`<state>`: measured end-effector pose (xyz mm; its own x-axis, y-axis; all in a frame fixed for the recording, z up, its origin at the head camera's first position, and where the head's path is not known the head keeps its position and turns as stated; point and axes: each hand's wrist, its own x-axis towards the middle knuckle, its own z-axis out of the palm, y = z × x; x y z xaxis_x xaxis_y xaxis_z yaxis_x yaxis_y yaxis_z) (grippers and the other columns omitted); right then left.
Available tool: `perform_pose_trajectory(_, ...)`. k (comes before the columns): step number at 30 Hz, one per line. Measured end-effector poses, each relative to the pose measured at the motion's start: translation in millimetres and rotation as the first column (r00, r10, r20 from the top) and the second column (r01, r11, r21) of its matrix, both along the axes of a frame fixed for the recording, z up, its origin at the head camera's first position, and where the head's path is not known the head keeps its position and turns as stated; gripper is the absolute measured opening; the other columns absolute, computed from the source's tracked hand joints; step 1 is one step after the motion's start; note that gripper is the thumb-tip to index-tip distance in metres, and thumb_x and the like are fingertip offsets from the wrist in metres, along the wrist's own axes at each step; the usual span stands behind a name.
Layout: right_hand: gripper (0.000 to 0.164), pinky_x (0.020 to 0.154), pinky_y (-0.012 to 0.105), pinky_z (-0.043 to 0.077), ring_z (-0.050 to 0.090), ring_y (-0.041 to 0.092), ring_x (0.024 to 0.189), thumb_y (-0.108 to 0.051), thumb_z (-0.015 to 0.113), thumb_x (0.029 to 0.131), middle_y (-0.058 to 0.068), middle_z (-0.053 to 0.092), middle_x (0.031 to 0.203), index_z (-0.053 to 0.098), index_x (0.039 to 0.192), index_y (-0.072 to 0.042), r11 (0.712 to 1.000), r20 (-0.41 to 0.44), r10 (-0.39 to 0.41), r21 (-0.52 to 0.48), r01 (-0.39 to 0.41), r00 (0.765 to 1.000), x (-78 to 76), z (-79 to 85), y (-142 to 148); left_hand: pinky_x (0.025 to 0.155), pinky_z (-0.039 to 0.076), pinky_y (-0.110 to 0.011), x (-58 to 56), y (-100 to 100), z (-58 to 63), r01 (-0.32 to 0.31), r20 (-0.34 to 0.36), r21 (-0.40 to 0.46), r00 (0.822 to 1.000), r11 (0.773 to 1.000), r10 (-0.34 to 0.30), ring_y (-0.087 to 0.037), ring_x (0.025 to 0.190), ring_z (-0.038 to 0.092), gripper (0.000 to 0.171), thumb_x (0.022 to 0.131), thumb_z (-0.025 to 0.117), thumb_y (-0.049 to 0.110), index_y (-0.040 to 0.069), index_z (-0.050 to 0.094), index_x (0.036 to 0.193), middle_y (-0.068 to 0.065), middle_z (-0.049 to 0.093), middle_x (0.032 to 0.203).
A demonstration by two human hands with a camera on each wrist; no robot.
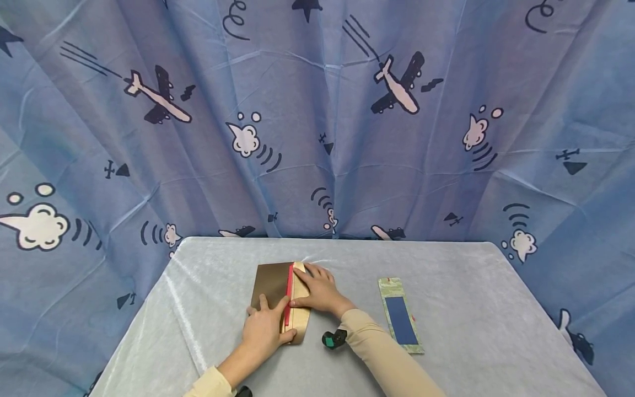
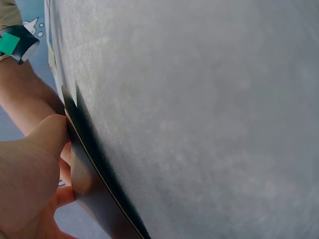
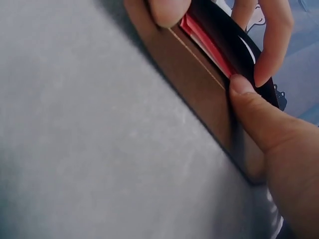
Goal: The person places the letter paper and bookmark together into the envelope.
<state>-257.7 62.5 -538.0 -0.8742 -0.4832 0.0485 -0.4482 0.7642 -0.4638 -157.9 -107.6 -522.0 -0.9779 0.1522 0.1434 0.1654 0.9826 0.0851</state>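
Note:
A flat, brown cardboard folder with a pale gold side panel lies tilted slightly on the table. Along its opening runs a red strip, seen in the right wrist view as red paper tucked inside. My left hand holds the near left part, thumb at the lower edge, fingers spread over the brown face. On the gold panel my right hand grips the right side, its thumb at the opening beside the red paper. The left wrist view shows the folder's edge raised off the cloth.
A narrow green-patterned piece with a dark blue panel lies to the right of my right forearm. Pale grey cloth covers the table. Behind it hangs a blue curtain printed with planes.

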Motion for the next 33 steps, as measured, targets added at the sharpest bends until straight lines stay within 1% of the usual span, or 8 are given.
perform_pose_trajectory(2,0.092,0.109,0.062,0.019,0.026,0.039,0.140,-0.060,0.070,0.072,0.018,0.028,0.153,0.034,0.147,-0.021,1.000,-0.009,-0.002,0.003,0.002,1.000,-0.4,0.0,-0.5,0.050,0.054,-0.043,0.5,0.3,0.9,-0.001,-0.003,-0.004,1.000,1.000,0.001,-0.056,0.088,0.061,0.079,0.066,0.072,0.064,0.028,0.052,0.133,-0.036,0.054,0.125)
perform_pose_trajectory(8,0.091,0.108,0.061,0.020,0.028,0.040,0.139,-0.060,0.071,0.071,0.018,0.030,0.152,0.035,0.146,-0.023,1.000,-0.016,-0.012,0.017,0.012,1.000,-2.1,0.5,-2.0,0.051,0.054,-0.044,1.2,0.9,1.4,0.003,-0.004,0.002,1.000,1.000,-0.003,-0.057,0.088,0.061,0.079,0.065,0.072,0.063,0.027,0.053,0.133,-0.037,0.054,0.125)
perform_pose_trajectory(15,0.090,0.108,0.061,0.020,0.028,0.041,0.139,-0.060,0.071,0.071,0.018,0.030,0.152,0.036,0.146,-0.025,0.999,-0.002,-0.020,0.034,0.020,1.000,-0.2,7.3,-4.7,0.051,0.054,-0.044,0.7,0.8,-0.1,0.003,-0.014,0.005,1.000,1.000,-0.003,-0.058,0.088,0.061,0.079,0.066,0.072,0.063,0.027,0.052,0.133,-0.037,0.054,0.125)
perform_pose_trajectory(22,0.090,0.107,0.060,0.022,0.029,0.039,0.137,-0.061,0.071,0.070,0.017,0.031,0.152,0.036,0.146,-0.027,0.997,-0.023,-0.032,0.071,0.034,0.999,-0.1,6.3,-8.1,0.051,0.054,-0.044,0.9,0.7,0.1,-0.004,-0.004,0.022,1.000,1.000,0.005,-0.058,0.090,0.060,0.078,0.066,0.073,0.063,0.029,0.051,0.133,-0.037,0.053,0.126)
perform_pose_trajectory(28,0.089,0.107,0.060,0.023,0.031,0.040,0.136,-0.060,0.071,0.069,0.018,0.033,0.150,0.037,0.145,-0.027,0.997,-0.040,-0.031,0.075,0.034,0.999,0.9,6.4,-9.6,0.050,0.054,-0.043,1.3,1.0,-0.5,-0.002,-0.001,0.025,1.000,1.000,0.002,-0.059,0.090,0.060,0.078,0.066,0.073,0.062,0.029,0.051,0.133,-0.037,0.053,0.126)
perform_pose_trajectory(33,0.090,0.107,0.059,0.024,0.031,0.040,0.137,-0.062,0.070,0.068,0.017,0.033,0.151,0.038,0.145,-0.027,0.995,-0.057,-0.041,0.084,0.046,0.998,1.7,4.5,-10.7,0.051,0.054,-0.043,2.0,0.4,-0.3,0.002,-0.003,0.025,1.000,1.000,-0.002,-0.059,0.090,0.059,0.078,0.066,0.073,0.062,0.028,0.051,0.133,-0.038,0.053,0.126)
